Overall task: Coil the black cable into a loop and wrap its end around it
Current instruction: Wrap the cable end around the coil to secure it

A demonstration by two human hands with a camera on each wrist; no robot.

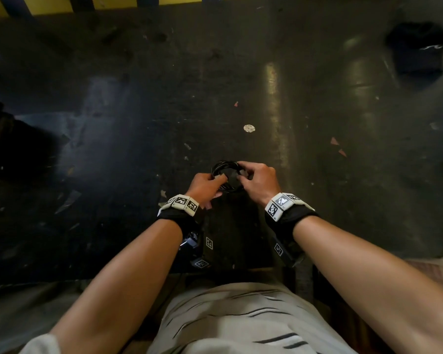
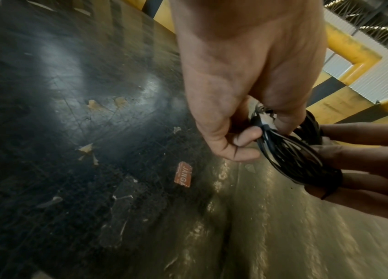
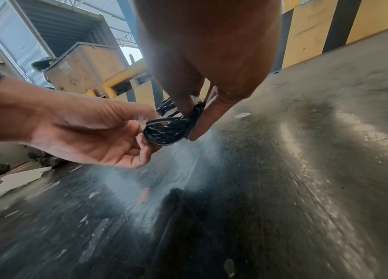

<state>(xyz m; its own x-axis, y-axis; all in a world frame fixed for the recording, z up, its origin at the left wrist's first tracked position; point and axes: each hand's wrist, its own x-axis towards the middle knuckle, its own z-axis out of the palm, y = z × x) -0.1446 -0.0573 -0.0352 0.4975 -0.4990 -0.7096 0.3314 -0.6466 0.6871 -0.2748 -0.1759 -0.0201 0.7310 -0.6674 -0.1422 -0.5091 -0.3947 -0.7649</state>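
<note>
The black cable [image 1: 221, 166] is a small tight coil held between both hands just above the dark table [image 1: 138, 123]. My left hand [image 1: 207, 186] pinches the coil's left side, where a white connector [image 2: 266, 120] shows between thumb and fingers. My right hand [image 1: 256, 178] grips the coil's right side, with turns of the black cable [image 2: 293, 156] wound across the bundle at its fingers. In the right wrist view the black cable [image 3: 169, 129] spans from the left hand [image 3: 87, 136] to the right hand's fingertips [image 3: 200, 124].
The table top is scratched and dotted with paper scraps, a round white sticker [image 1: 249, 128] and an orange label [image 2: 183, 176]. A dark object [image 1: 417, 51] sits at the far right, dark clutter [image 1: 0, 139] at the left edge. Yellow-and-black railing [image 2: 345, 56] runs behind.
</note>
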